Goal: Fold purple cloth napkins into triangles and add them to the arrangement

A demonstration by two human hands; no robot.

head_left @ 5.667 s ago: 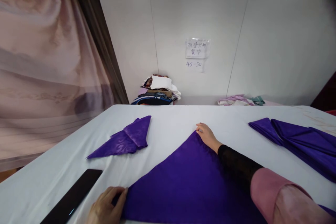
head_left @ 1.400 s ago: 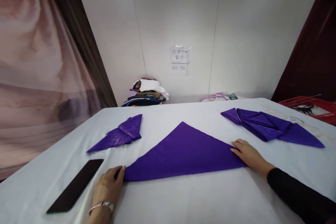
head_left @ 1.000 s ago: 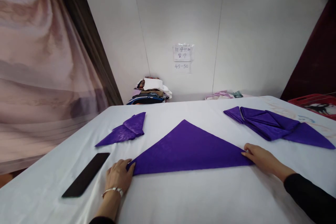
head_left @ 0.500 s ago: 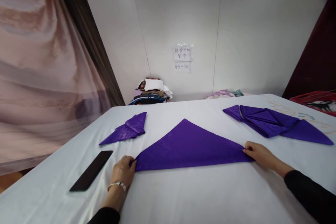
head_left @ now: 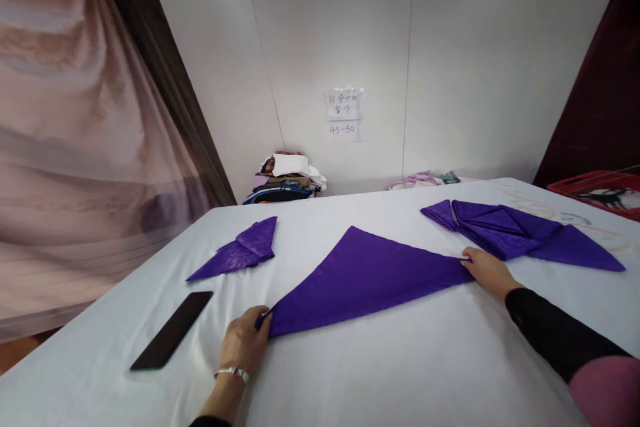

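A purple cloth (head_left: 360, 280) lies as a wide triangle on the white-covered table (head_left: 380, 373), its peak pointing away from me. My left hand (head_left: 246, 340), with a bracelet at the wrist, pinches the near left corner. At the right corner, my right hand (head_left: 486, 270) grips the cloth between thumb and fingers. The long near edge slants upward to the right between them. A smaller folded purple cloth (head_left: 243, 250) rests beyond my left hand. Past my right hand lie more folded purple cloths (head_left: 505, 230).
A dark flat strip (head_left: 173, 330) lies at the left. Stacked clothes (head_left: 287, 177) and pink cloth (head_left: 417, 180) sit behind the table. A red basket (head_left: 565, 187) stands at the far right, a pink curtain (head_left: 90, 147) hangs left, and a paper sign (head_left: 344, 113) is on the wall.
My right hand has moved away from me with its corner, and my left hand has come slightly nearer and rightward. The triangle's near edge now slants more. The view has shifted a little.
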